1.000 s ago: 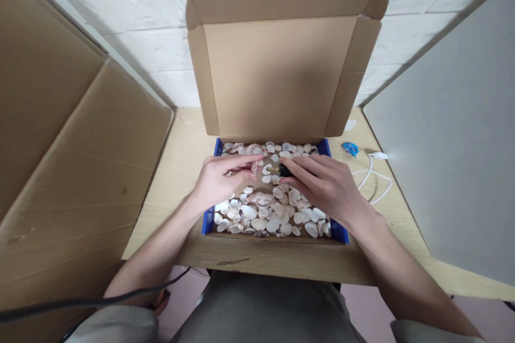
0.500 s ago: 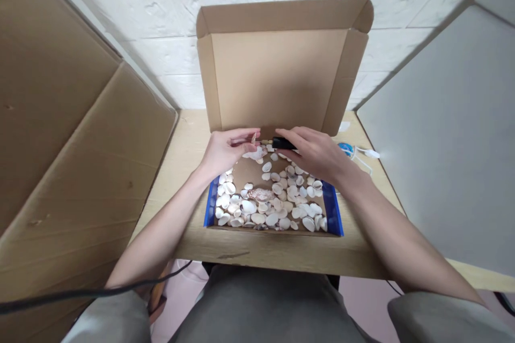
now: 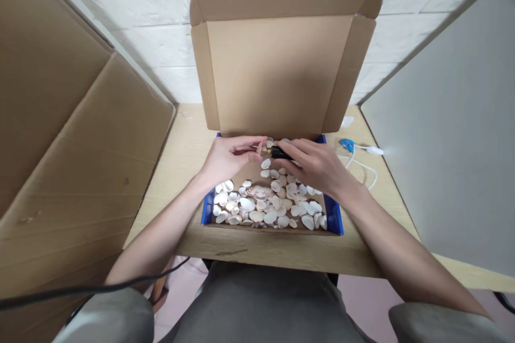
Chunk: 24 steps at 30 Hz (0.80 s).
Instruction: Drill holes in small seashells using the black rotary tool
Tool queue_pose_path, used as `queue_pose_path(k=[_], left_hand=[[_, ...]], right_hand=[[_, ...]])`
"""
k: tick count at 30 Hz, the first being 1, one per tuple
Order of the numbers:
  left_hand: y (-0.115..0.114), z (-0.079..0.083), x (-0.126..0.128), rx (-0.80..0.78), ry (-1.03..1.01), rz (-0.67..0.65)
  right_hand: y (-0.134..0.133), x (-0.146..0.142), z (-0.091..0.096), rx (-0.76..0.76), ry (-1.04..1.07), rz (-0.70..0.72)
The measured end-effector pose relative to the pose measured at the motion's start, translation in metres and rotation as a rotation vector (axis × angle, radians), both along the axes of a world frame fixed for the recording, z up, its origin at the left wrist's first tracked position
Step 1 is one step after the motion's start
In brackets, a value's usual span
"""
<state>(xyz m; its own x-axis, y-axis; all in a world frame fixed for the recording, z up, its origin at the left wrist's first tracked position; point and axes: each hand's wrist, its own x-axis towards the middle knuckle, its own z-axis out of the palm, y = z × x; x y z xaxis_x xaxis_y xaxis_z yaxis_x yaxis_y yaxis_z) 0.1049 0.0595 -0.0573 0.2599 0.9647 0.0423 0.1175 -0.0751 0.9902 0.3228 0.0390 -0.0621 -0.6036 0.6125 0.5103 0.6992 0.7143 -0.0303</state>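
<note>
Above the back part of a cardboard box (image 3: 273,229) with blue side walls, my left hand (image 3: 230,159) pinches a small seashell (image 3: 259,148) between thumb and fingers. My right hand (image 3: 311,159) is wrapped round a small drill (image 3: 281,153) with a black body and a brass-coloured tip end. That tip points left and meets the shell, or very nearly; whether it touches I cannot tell. Below the hands lie many loose white shells (image 3: 256,216), with a larger speckled brown-and-white shell (image 3: 259,192) among them.
The box lid (image 3: 281,69) stands raised against the white brick wall (image 3: 169,45). To the right lie a blue object (image 3: 346,144) and a white cable (image 3: 368,169) on the wooden table (image 3: 189,123). Cardboard (image 3: 132,144) walls the left; a grey panel (image 3: 442,134) stands at right.
The drill tip and the shell have come closer together. Both hands sit slightly lower over the box, and the view has shifted a little. Both grips look the same.
</note>
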Motion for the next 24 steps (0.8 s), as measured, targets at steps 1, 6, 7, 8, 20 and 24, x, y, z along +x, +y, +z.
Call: queue_pose_path(k=[1, 6, 7, 8, 20, 24], left_hand=[[-0.002, 0.0, 0.0, -0.005, 0.004, 0.001], [0.002, -0.003, 0.001, -0.005, 0.006, 0.009], [0.005, -0.003, 0.001, 0.0, 0.001, 0.013], [0.007, -0.003, 0.001, 0.002, -0.005, 0.016], [0.03, -0.008, -0.001, 0.041, -0.025, 0.012], [0.029, -0.01, -0.002, 0.03, -0.048, 0.026]], right_hand=[[-0.002, -0.003, -0.002, -0.004, 0.01, -0.014], [0.001, -0.012, -0.007, -0.043, 0.009, -0.1], [0.004, -0.012, -0.007, -0.031, 0.002, -0.124], [0.007, -0.012, -0.007, -0.032, -0.008, -0.146], [0.033, -0.012, -0.007, -0.097, 0.038, -0.112], [0.036, -0.011, -0.009, -0.021, 0.058, -0.099]])
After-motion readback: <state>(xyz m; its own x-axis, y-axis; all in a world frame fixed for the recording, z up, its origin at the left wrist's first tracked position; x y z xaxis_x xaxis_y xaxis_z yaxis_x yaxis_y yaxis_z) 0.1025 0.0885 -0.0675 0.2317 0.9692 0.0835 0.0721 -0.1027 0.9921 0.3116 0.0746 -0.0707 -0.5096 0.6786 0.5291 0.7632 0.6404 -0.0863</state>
